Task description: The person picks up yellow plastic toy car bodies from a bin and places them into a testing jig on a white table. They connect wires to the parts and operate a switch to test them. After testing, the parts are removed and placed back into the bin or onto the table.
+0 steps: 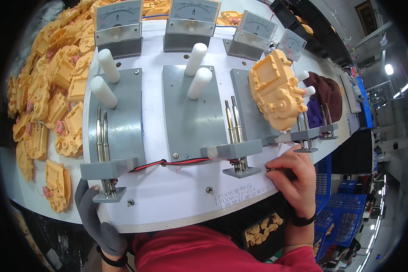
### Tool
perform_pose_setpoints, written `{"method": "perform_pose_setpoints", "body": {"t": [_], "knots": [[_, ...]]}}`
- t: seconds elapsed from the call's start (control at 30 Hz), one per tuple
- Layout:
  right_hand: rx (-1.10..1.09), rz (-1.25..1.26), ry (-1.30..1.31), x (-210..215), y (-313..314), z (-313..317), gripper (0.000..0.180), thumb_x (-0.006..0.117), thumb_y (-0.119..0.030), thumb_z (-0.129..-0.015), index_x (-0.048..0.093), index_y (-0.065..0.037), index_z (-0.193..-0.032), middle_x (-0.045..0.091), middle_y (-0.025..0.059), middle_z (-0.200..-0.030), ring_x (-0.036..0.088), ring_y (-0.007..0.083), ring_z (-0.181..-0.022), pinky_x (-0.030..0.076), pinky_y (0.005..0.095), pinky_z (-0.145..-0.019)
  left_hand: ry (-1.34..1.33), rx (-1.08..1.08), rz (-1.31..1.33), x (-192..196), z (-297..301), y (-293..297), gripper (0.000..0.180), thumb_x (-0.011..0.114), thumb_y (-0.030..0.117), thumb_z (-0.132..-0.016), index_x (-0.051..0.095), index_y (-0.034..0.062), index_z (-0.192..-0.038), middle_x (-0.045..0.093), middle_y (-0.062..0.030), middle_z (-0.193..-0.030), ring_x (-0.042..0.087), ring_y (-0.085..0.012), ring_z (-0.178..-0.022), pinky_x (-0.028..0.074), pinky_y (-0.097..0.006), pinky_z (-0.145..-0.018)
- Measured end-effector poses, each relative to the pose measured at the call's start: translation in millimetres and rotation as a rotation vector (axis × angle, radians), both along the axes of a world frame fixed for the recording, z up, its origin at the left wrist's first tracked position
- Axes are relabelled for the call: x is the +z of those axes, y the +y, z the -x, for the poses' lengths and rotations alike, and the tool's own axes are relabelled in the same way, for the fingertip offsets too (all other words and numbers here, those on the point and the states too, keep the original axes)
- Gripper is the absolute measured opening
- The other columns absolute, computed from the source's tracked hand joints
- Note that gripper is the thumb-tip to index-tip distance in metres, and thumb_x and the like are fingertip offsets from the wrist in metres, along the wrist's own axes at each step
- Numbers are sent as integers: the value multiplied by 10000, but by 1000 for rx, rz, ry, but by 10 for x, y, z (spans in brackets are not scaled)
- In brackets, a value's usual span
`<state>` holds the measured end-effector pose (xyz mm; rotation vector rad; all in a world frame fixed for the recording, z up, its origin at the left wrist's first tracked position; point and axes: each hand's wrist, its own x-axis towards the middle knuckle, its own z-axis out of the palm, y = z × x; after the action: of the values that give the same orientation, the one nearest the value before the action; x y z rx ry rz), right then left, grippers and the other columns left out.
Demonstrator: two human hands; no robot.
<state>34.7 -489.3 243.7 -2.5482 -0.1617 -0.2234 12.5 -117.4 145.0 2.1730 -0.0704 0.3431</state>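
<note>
My right hand [299,181] has its thumb and index finger closed on a small metal toggle switch [270,169] at the front right of the white test board [167,199]. My left hand [97,222], in a grey glove, rests at the board's left front edge with thumb and fingers apart, beside the first pair of metal probe pins [103,136]. On the third grey plate [242,106] a yellow plastic gearbox housing [279,90] stands against the white posts, above the probe pins. The first grey plate [129,122] and second grey plate [186,122] carry only white posts.
Several ammeters [118,22] line the back of the board. Yellow gearbox housings [54,90] are heaped at the left. Two more toggle switches [130,202] stand at the front. Dark cloth [324,95] lies at the right; blue crates [337,213] and a black tray [249,242] are lower down.
</note>
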Motion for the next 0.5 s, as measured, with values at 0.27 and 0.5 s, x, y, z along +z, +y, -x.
{"method": "perform_pose_setpoints", "body": {"t": [0.27,0.5], "knots": [[-175,-76,79,-113,-108,183,189,707,-12,-714,618,-21,-880,599,98,-906,554,260,-911,370,381,-1011,-193,-196,67,163,-220,-64,485,483,368,-971,536,-10,-1270,504,-330,-1331,559,-424,-1180,451,-470,-995],[-86,-89,66,-201,-275,210,190,625,63,-784,562,-5,-950,500,114,-1033,493,245,-1022,326,328,-999,-263,-209,82,148,-251,-91,481,545,290,-885,571,11,-1276,523,-312,-1340,610,-420,-1128,516,-439,-942]]}}
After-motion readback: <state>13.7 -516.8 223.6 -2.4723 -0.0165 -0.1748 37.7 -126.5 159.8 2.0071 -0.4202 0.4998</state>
